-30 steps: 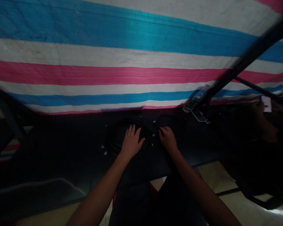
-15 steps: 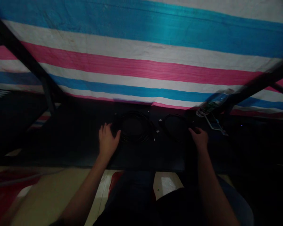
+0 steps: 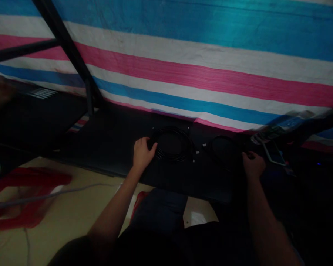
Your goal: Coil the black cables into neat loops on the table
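Note:
Two dark coils of cable with pale plug ends lie on the black table point(image 3: 108, 144). My left hand point(image 3: 143, 154) rests at the left edge of the bigger cable coil point(image 3: 170, 159), its thumb and fingers apart, seemingly touching the outer loops. To the right is the smaller cable coil point(image 3: 220, 138), with a pale connector near its left side. At this coil's right side sits my right hand point(image 3: 254, 165). Its fingers are loosely bent with a gap to the thumb, and nothing shows between them. Dim light hides the fingertips' exact contact.
A clear bottle point(image 3: 283, 127) lies tilted near a phone-like device point(image 3: 274, 152), right of my hand. Striped sheeting point(image 3: 183, 77) hangs behind the table. A dark frame post point(image 3: 72, 48) stands left. Another person's hand point(image 3: 1, 92) is at far left, above a red stool point(image 3: 30, 177).
The view has swung left, so the scene sits farther right, and the other person's hand has come into sight. Both my hands stay beside the same coils.

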The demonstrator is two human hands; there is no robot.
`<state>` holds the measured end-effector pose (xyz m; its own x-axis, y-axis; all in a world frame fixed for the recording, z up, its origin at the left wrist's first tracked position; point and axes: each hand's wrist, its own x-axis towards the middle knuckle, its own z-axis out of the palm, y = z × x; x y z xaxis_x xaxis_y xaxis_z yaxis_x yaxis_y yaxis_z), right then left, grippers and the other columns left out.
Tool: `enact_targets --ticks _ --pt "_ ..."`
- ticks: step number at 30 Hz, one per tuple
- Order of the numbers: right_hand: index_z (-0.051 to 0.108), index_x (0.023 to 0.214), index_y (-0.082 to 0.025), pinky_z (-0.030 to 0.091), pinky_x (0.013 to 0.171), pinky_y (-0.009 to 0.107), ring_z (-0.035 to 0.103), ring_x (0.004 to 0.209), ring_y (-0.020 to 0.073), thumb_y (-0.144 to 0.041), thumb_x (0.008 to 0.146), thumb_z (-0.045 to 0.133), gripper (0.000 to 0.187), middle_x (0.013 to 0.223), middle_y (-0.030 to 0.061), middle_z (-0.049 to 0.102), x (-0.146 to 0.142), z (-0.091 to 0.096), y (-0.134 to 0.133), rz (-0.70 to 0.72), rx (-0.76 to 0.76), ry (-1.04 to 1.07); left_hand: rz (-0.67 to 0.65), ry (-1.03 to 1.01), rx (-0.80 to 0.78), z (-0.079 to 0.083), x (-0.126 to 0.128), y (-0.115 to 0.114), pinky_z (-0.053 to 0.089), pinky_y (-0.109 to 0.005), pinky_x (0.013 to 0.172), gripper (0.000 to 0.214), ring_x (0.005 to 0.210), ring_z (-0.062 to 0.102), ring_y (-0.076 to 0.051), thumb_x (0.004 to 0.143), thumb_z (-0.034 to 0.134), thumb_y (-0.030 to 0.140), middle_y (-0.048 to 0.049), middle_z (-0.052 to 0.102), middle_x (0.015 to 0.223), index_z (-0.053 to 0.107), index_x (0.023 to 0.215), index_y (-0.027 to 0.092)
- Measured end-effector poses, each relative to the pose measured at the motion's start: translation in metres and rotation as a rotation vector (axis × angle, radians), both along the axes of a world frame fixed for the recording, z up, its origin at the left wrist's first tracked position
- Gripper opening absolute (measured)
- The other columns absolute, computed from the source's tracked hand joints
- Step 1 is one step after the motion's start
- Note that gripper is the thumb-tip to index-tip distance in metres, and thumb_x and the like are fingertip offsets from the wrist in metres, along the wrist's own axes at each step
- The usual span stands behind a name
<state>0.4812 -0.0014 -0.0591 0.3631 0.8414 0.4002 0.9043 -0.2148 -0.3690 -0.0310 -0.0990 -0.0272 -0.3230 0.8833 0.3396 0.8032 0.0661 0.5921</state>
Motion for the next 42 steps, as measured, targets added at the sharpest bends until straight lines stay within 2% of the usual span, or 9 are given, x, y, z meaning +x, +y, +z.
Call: enact_targets --ticks 8,15,20,26,32,34,37,39,42 --pt "0.074 0.101 -0.007 0.046 0.075 0.042 0.061 0.075 0.0293 -0.046 0.080 0.057 0.047 0.080 0.0144 0.068 -0.006 -0.001 0.003 -0.119 -0.010 0.049 0.049 -0.166 0.030 -0.003 -0.004 0.005 0.045 -0.048 0.102 0.027 0.112 0.060 -0.032 0.085 0.064 0.032 -0.0125 0.071 0.110 0.065 0.108 0.017" --pt "0.073 0.098 -0.010 0.043 0.072 0.038 0.060 0.074 0.0266 -0.046 0.077 0.061 0.043 0.080 0.0128 0.068 -0.008 -0.003 0.002 -0.136 0.003 0.113 0.042 -0.334 0.095 -0.002 -0.013 -0.001 0.055 -0.032 0.076 0.024 0.086 0.072 -0.020 0.097 0.045 0.036 -0.0075 0.073 0.090 0.054 0.111 0.018" --pt "0.071 0.093 -0.013 0.042 0.070 0.038 0.058 0.072 0.0262 -0.045 0.078 0.062 0.037 0.077 0.0107 0.066 -0.010 -0.002 0.000 -0.139 0.023 0.111 0.066 -0.292 0.064 0.000 -0.012 0.002 0.053 -0.037 0.077 0.029 0.085 0.069 -0.025 0.094 0.052 0.045 -0.0079 0.070 0.087 0.061 0.102 0.019" --pt "0.071 0.087 -0.012 0.041 0.075 0.040 0.058 0.080 0.0283 -0.036 0.076 0.067 0.027 0.080 0.0164 0.067 -0.017 0.011 -0.002 -0.152 0.088 0.132 -0.042 0.001 -0.104 0.012 -0.012 0.032 0.049 -0.043 0.075 0.026 0.080 0.060 -0.030 0.083 0.066 0.045 -0.0074 0.061 0.076 0.066 0.088 0.020" --pt "0.070 0.100 -0.002 0.040 0.093 0.047 0.056 0.101 0.0331 -0.030 0.084 0.053 0.037 0.093 0.0247 0.066 -0.046 0.040 -0.018 -0.154 0.275 0.160 -0.209 -0.147 0.005 0.030 -0.018 0.071 0.046 -0.038 0.077 0.016 0.079 0.057 -0.024 0.079 0.067 0.031 -0.0043 0.058 0.074 0.056 0.071 0.022" --pt "0.069 0.107 -0.006 0.040 0.096 0.047 0.055 0.105 0.0315 -0.036 0.089 0.048 0.041 0.102 0.0232 0.065 -0.078 0.049 -0.022 -0.085 0.332 0.175 -0.272 -0.252 0.052 0.038 -0.014 0.083 0.046 -0.034 0.074 0.014 0.076 0.058 -0.021 0.084 0.064 0.033 -0.0032 0.061 0.078 0.058 0.081 0.021" --pt "0.069 0.111 -0.019 0.051 0.083 0.038 0.064 0.095 0.0236 -0.053 0.090 0.052 0.044 0.109 0.0124 0.069 -0.149 0.061 -0.014 0.277 0.259 0.310 -0.408 -0.661 0.067 0.050 -0.003 0.099 0.043 -0.026 0.060 0.016 0.059 0.053 -0.014 0.089 0.060 0.037 0.0023 0.056 0.066 0.058 0.090 0.022" --pt "0.064 0.122 -0.021 0.053 0.078 0.037 0.066 0.095 0.0234 -0.062 0.089 0.053 0.053 0.114 0.0113 0.070 -0.199 0.068 -0.002 0.654 0.038 0.743 -0.486 -0.921 0.029 0.057 0.005 0.109 0.035 -0.023 0.048 0.019 0.046 0.043 -0.010 0.088 0.062 0.040 0.0075 0.044 0.055 0.056 0.091 0.023" --pt "0.065 0.116 -0.019 0.052 0.063 0.033 0.069 0.073 0.0210 -0.079 0.086 0.043 0.070 0.094 0.0104 0.074 -0.255 0.078 0.014 0.863 -0.205 1.240 -0.522 -1.093 -0.037 0.059 0.012 0.119 0.024 -0.020 0.039 0.025 0.037 0.028 -0.007 0.086 0.064 0.045 0.0114 0.033 0.052 0.052 0.091 0.024"
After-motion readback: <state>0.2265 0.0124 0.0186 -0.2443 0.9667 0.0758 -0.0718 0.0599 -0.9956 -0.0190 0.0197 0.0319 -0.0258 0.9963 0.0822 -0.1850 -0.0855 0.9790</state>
